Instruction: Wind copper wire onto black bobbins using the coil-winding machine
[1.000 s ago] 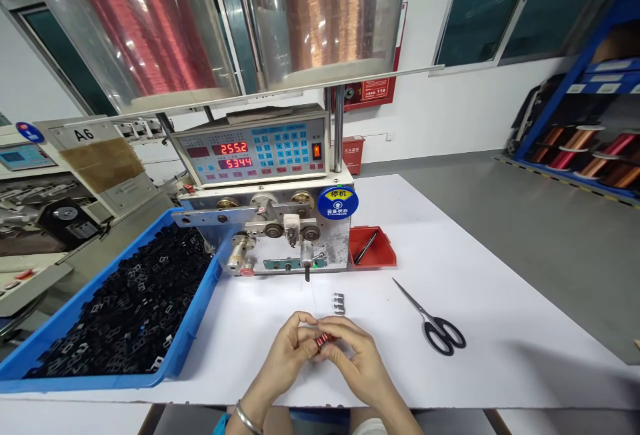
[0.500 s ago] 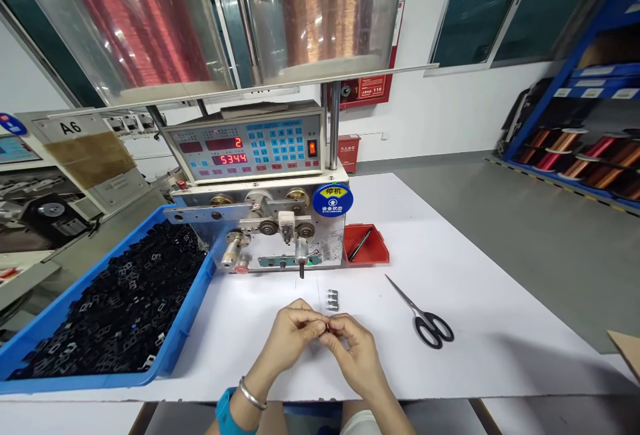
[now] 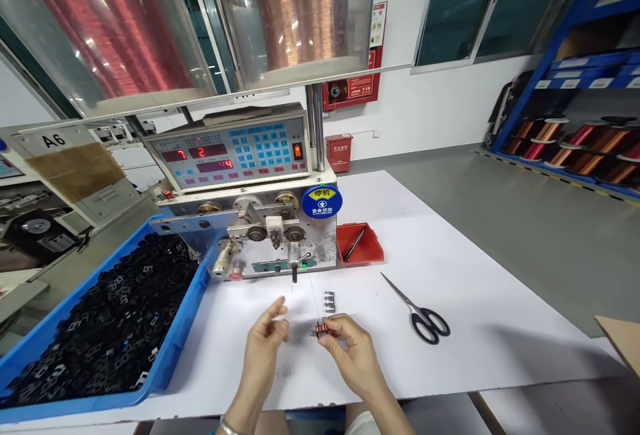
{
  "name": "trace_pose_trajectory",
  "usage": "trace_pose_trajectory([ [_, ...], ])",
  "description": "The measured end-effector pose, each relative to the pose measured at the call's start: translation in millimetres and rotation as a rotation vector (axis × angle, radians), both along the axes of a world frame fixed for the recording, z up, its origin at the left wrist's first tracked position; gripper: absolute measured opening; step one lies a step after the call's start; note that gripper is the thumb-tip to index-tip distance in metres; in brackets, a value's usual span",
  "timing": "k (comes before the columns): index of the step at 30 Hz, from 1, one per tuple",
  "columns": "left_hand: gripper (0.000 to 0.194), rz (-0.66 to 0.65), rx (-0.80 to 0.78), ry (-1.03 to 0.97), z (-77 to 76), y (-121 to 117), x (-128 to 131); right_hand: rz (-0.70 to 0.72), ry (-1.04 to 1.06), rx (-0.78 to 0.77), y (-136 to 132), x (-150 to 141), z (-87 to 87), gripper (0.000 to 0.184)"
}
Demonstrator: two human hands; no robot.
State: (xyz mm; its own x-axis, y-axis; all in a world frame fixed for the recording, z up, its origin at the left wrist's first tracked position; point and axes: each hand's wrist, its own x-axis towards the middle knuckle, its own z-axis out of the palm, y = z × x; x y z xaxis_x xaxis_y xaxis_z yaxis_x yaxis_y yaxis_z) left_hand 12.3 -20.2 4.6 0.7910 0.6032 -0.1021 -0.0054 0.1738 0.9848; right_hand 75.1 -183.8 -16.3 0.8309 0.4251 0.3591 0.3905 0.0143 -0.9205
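My right hand (image 3: 353,345) pinches a small black bobbin (image 3: 321,330) wound with red copper wire between thumb and fingertips. A thin wire (image 3: 314,298) runs from the bobbin up toward the winding machine (image 3: 273,235). Apart from it, to the left, my left hand (image 3: 267,338) hovers over the white table (image 3: 425,381) with thumb and index finger spread, holding nothing I can see. Just beyond the bobbin lies a short row of small grey-and-black parts (image 3: 329,301). The machine's dark spindle tip (image 3: 295,275) points down above the table.
At left a blue bin (image 3: 173,348) is full of small black plastic parts. Black-handled scissors (image 3: 425,321) lie open on the right. Beside the machine stands a red tray (image 3: 373,253) with a black pen-like tool (image 3: 355,243). Large wire spools (image 3: 295,15) hang overhead.
My left hand has let go of the bobbin and moved left, its fingers opening. The wound bobbin now shows in my right hand. The display numbers differ, and the view has shifted slightly.
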Motion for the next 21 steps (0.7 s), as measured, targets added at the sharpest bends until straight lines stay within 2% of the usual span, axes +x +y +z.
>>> trace_pose_trajectory([
  [2, 0.045, -0.118, -0.007, 0.079, -11.4, -10.9, -4.0, 0.010, 0.002, 0.011, -0.9, 0.5, -1.8, 0.020],
  [5, 0.039, -0.261, 0.040, 0.033, -5.8, -27.7, 0.4, 0.027, 0.012, 0.015, -1.5, 0.9, -0.7, 0.020],
  [8, 0.030, -0.273, 0.049, -0.003, 11.1, -35.9, 9.5, 0.016, 0.004, 0.009, -2.0, 1.2, 3.2, 0.016],
  [11, 0.031, -0.290, -0.091, 0.017, 21.1, -37.3, 13.7, -0.005, -0.022, 0.014, -2.9, 2.2, 7.6, 0.013],
  [15, 0.032, -0.361, -0.235, 0.067, 26.0, -36.2, 13.1, 0.005, -0.049, -0.020, -3.6, 3.0, 10.8, 0.010],
  [18, 0.034, -0.417, -0.235, 0.097, 30.6, -34.1, 14.5, -0.001, -0.060, -0.057, -5.0, 3.4, 11.0, 0.007],
  [21, 0.037, -0.446, -0.164, 0.117, 35.1, -30.9, 18.0, 0.008, -0.058, -0.093, -8.5, 7.2, 14.8, 0.010],
])
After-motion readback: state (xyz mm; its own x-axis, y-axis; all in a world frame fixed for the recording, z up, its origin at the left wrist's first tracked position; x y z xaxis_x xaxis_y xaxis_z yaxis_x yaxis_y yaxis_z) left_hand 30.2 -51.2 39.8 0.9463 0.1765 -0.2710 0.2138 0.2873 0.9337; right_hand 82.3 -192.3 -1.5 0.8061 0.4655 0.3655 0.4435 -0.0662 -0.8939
